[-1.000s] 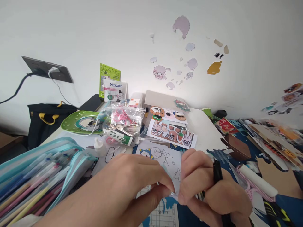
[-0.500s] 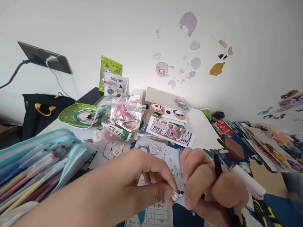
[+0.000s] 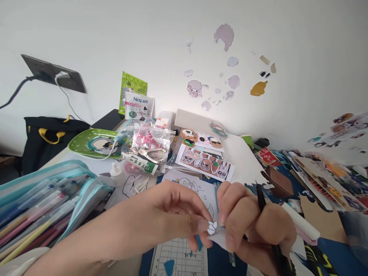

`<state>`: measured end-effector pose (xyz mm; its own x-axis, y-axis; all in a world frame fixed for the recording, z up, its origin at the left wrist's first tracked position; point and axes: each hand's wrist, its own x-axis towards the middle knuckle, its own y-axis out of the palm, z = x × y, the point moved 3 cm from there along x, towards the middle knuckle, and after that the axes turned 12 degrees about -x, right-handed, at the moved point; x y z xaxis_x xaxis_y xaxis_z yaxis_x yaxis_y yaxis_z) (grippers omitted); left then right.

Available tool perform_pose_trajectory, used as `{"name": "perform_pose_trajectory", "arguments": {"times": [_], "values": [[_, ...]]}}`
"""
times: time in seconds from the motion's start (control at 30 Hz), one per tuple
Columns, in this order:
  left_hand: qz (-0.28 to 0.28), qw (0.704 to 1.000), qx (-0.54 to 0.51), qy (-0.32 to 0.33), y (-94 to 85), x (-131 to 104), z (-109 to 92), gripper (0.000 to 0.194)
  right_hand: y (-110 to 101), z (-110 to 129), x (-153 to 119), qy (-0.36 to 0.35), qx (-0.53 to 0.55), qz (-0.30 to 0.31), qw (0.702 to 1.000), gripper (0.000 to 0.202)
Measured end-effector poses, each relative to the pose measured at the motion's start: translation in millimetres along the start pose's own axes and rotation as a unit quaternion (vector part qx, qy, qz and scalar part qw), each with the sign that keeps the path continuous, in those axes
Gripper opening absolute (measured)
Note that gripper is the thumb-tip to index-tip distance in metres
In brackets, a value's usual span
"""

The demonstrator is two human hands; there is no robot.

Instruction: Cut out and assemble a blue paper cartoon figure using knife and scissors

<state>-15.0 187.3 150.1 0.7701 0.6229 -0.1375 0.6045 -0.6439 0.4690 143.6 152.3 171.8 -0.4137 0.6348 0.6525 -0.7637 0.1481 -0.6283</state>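
1. White wall (image 3: pixel 100 38) behind; we see paper cut-outs (image 3: pixel 224 36) fixed to it. Below it runs a crowded counter (image 3: pixel 248 157). We take the grid sheet (image 3: pixel 186 266), at the near edge of view, as landmark.
2. Left hand (image 3: pixel 175 214), over the grid sheet: thumb and index finger closed in a pinch on a small paper cutout (image 3: pixel 212 227), white with dark outlines.
3. Right hand (image 3: pixel 250 222), to the right of the grid sheet: fingertips gripping pale paper (image 3: pixel 220 238). We also note a black slim tool (image 3: pixel 261 197) lodged between its fingers, thin end up.
4. Cutout and pale paper meet at the fingertips, near the grid sheet's right side; whether they are joined we cannot tell.
5. On the grid sheet we record a blue scrap (image 3: pixel 169 267).
6. Beyond the grid sheet: drawing sheet (image 3: pixel 201 186), then sticker strip (image 3: pixel 204 163); farther left, clear bag (image 3: pixel 149 145).
7. Left of the grid sheet: pen pouch (image 3: pixel 93 193), unzipped, full of pens. Right of it: white roller (image 3: pixel 301 222).
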Motion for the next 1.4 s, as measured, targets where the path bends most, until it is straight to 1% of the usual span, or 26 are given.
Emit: {"name": "perform_pose_trajectory", "arguments": {"times": [0.1,0.17,0.23,0.3,0.37,0.4,0.5,0.6,0.7,0.77,0.83,0.93,1.07,1.13,1.23,1.27,1.33,1.4], "values": [[-0.015,1.0,-0.019,0.003,-3.9,4,3,0.009,-3,3,1,-0.016,0.07,-0.015,0.997,0.039],[-0.021,1.0,-0.009,0.013,-5.8,6,3,0.008,-3,2,0,-0.009,0.096,-0.001,0.995,0.037],[-0.039,0.998,0.018,0.048,-7.4,7,2,0.009,-3,-1,-2,0.027,0.122,0.001,0.992,0.035],[-0.074,0.991,0.044,0.098,-8.6,7,1,0.009,-2,-7,-3,0.084,0.13,-0.005,0.988,0.034],[-0.103,0.984,0.062,0.128,-8.6,6,2,0.02,-2,-13,-3,0.126,0.104,-0.006,0.987,0.037],[-0.109,0.983,0.071,0.132,-8.0,6,3,0.025,-1,-15,-2,0.137,0.082,-0.001,0.987,0.039],[-0.122,0.981,0.087,0.126,-6.7,8,8,0.032,1,-19,2,0.147,0.027,0.013,0.989,0.043],[-0.143,0.98,0.075,0.12,-8.4,14,15,0.034,3,-21,5,0.158,0.015,0.019,0.987,0.045],[-0.16,0.98,0.046,0.11,-11.9,19,19,0.034,2,-26,4,0.205,0.016,-0.01,0.979,0.041],[-0.172,0.979,0.028,0.107,-14.2,22,21,0.035,-1,-31,-2,0.239,0.012,-0.04,0.97,0.038],[-0.181,0.978,0.019,0.1,-15.5,25,23,0.036,-1,-37,-10,0.265,0.009,-0.051,0.963,0.036],[-0.183,0.979,0.026,0.087,-14.9,29,30,0.037,6,-43,-24,0.294,0.022,-0.061,0.954,0.037],[-0.184,0.976,0.061,0.094,-13.4,34,40,0.034,16,-47,-41,0.332,0.03,-0.086,0.939,0.038],[-0.184,0.973,0.097,0.1,-13.5,34,41,0.035,16,-53,-48,0.349,-0.003,-0.078,0.934,0.037],[-0.19,0.961,0.166,0.116,-15.1,33,36,0.039,5,-68,-64,0.37,-0.105,-0.052,0.921,0.034],[-0.194,0.956,0.183,0.119,-15.9,32,34,0.04,2,-75,-70,0.375,-0.124,-0.041,0.918,0.033],[-0.203,0.951,0.201,0.118,-17.7,30,29,0.04,-1,-89,-81,0.383,-0.148,0.006,0.912,0.03],[-0.208,0.95,0.203,0.115,-19.2,29,25,0.04,1,-100,-90,0.384,-0.173,0.048,0.906,0.028]]}}
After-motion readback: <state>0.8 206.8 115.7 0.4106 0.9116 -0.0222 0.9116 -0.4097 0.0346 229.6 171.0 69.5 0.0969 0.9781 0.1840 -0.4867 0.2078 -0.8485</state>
